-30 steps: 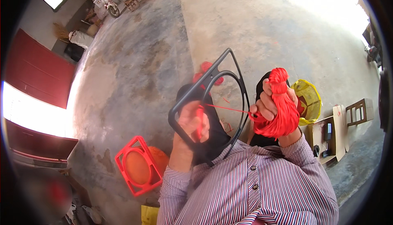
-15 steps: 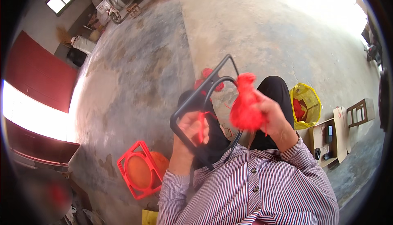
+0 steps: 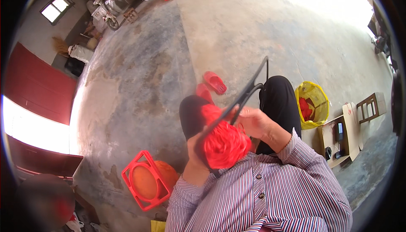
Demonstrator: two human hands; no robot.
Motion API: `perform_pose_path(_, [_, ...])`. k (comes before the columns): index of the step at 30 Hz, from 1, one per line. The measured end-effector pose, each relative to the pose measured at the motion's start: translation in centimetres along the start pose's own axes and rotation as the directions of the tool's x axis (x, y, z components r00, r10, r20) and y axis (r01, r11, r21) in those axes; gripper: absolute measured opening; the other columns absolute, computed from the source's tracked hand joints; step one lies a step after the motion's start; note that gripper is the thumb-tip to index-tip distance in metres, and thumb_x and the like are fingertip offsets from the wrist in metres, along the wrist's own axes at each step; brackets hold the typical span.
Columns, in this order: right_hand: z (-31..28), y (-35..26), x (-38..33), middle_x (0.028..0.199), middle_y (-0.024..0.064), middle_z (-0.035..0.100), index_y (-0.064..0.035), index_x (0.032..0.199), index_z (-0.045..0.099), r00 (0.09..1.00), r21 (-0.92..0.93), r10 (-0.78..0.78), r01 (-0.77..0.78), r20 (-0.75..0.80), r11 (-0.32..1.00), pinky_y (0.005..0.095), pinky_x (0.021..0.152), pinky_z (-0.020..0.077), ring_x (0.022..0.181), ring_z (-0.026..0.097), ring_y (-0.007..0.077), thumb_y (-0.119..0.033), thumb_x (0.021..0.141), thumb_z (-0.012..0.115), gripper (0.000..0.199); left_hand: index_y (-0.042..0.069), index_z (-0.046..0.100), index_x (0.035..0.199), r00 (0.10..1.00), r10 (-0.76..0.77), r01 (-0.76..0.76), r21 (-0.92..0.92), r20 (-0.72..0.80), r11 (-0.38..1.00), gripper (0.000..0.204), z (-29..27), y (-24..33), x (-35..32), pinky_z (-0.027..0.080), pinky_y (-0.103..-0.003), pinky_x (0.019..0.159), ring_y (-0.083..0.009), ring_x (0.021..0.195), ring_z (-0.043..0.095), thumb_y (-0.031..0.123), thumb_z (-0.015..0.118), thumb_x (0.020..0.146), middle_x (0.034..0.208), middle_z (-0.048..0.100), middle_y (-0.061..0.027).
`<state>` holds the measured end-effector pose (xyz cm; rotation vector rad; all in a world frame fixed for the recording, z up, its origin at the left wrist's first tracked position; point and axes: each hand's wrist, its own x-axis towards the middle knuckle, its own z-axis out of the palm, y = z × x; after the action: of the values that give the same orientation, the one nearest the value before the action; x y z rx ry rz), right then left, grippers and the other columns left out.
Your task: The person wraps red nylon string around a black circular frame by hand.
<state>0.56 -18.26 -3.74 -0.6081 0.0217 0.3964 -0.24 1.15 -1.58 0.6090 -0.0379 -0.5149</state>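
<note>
A bundle of red cord or netting (image 3: 226, 145) sits low between my hands, in front of my lap. My left hand (image 3: 195, 152) is closed around the bundle and the lower part of a black rectangular frame (image 3: 253, 82), its fingers mostly hidden. Tilted nearly edge-on, the frame rises up and to the right, with a curved bar inside it. My right hand (image 3: 255, 121) is at the frame's right side, just above the bundle. Its thumb and fingers are pinched together, and a thin red strand shows beside them; what they grip is too small to tell.
A red frame with a round ring (image 3: 146, 180) leans on an orange round object (image 3: 167, 175) at the lower left. Red slippers (image 3: 215, 82) lie ahead. To my right stand a yellow bag (image 3: 323, 105) with red material inside, an open cardboard box (image 3: 334, 147) and a small wooden stool (image 3: 372, 107).
The red bundle has moved down and left, from my right hand to my left. The black frame has swung to nearly edge-on. My right hand has let the bundle go and now pinches beside the frame.
</note>
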Motion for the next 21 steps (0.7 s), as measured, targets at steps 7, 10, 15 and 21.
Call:
perform_pose_path(7, [1.4,-0.5,1.2,0.119,0.0171,0.060,0.0029,0.116,0.056,0.990,0.265,-0.041,0.004,0.134,0.964,0.0408,0.096,0.0451,0.105,0.060,0.0262,-0.017,0.081,0.067,0.042,-0.003,0.048,0.128,0.973,-0.193,0.197,-0.024,0.125,0.980,0.066,2.7,0.5,-0.6,0.046,-0.030,0.051,-0.0226,0.076,0.058,0.053,0.043,0.094,0.096,0.059,-0.0158])
perform_pose_path(10, [-4.1,0.4,1.5,0.111,0.0122,0.064,0.0011,0.109,0.061,0.979,0.157,-0.156,0.176,-0.133,0.972,0.0396,0.093,0.0450,0.104,0.060,0.0216,-0.016,0.082,0.061,0.032,0.002,0.058,0.111,0.993,-0.112,0.104,0.176,0.041,0.979,0.074,2.9,0.8,-0.6,0.031,-0.027,0.038,-0.0216,0.054,0.049,0.066,0.027,0.092,0.083,0.058,-0.0180])
perform_pose_path(15, [-1.4,-2.7,-2.4,0.113,0.0191,0.058,0.0039,0.108,0.056,0.955,0.169,-0.288,0.273,0.070,0.947,0.0415,0.091,0.0457,0.112,0.054,0.0335,-0.023,0.075,0.058,0.042,0.005,0.055,0.114,0.987,-0.017,-0.024,0.247,0.162,0.969,0.041,-0.2,2.0,0.0,0.036,-0.026,0.038,-0.0193,0.059,0.051,0.040,0.056,0.092,0.082,0.055,-0.0153])
perform_pose_path(21, [2.1,-3.4,-4.5,0.076,0.0152,0.060,-0.0046,0.106,0.044,0.886,0.012,-0.362,0.375,0.289,0.927,0.0406,0.063,0.0505,0.065,0.061,0.0284,-0.048,0.089,0.054,0.048,0.008,0.047,0.123,0.980,0.043,-0.086,0.221,0.192,0.971,0.040,-1.2,2.6,0.6,0.041,-0.026,0.036,-0.0192,0.062,0.052,0.012,0.065,0.088,0.082,0.054,-0.0140])
